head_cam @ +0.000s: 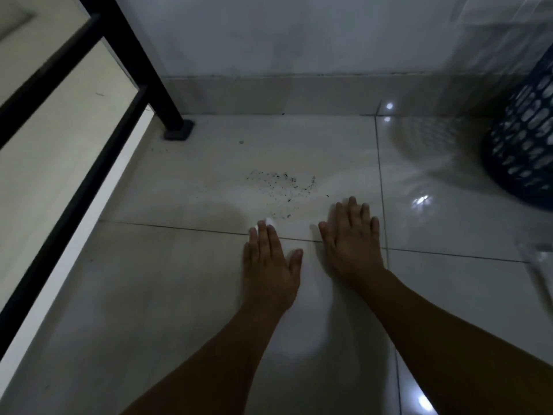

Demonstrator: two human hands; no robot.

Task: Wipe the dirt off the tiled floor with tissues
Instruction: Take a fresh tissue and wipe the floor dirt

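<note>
Forearms (239, 339) outstretched, left hand (269, 262) flat on tissue (270, 220), right hand (350, 241) flat on floor (149, 295) by dirt (281, 184), grips wide

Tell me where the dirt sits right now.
Head view: the dirt lies mid-frame on the tiled floor, just beyond the left hand and right hand, right of the black frame foot.

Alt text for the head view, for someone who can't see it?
Left hand presses a white tissue flat on the tiled floor, right hand flat beside it; dark dirt specks lie just ahead. Blue basket at right.
</note>
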